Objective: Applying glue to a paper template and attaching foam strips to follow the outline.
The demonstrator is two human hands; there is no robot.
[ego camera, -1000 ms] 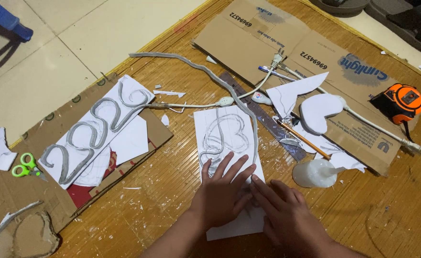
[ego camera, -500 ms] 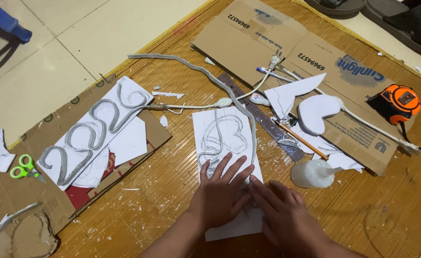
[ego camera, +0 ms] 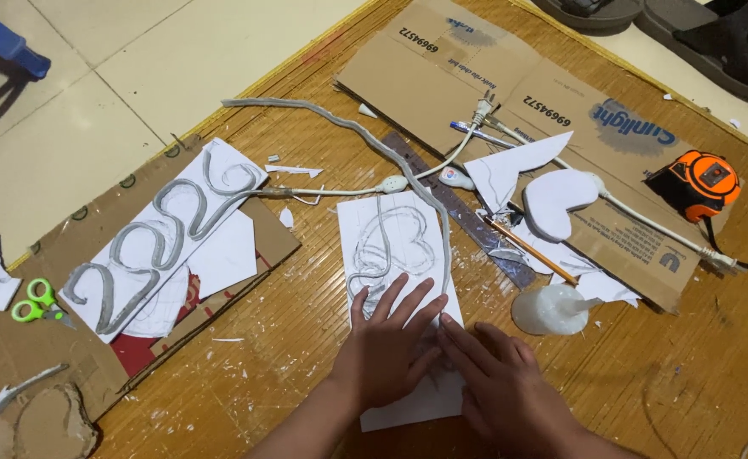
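I'm working on a home floor: a woven bamboo mat [ego camera: 646, 374] over pale floor tiles [ego camera: 136, 76], flattened cardboard boxes [ego camera: 510, 76] as my work surface, dark sandals [ego camera: 714, 42] and a blue plastic stool [ego camera: 0, 42] at the edge.

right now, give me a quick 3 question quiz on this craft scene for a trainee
1. True or false: both hands press flat on the white sheet.
2. Which thing lies nearest the right hand? A) scissors B) glue blob C) tape measure
3. What shape is the white foam cutout on the cardboard?

Key:
1. True. The left hand and the right hand lie side by side on the sheet's lower part, holding nothing.
2. B. The blob sits just beyond the right hand; the scissors lie far left, the tape measure far right.
3. A heart.
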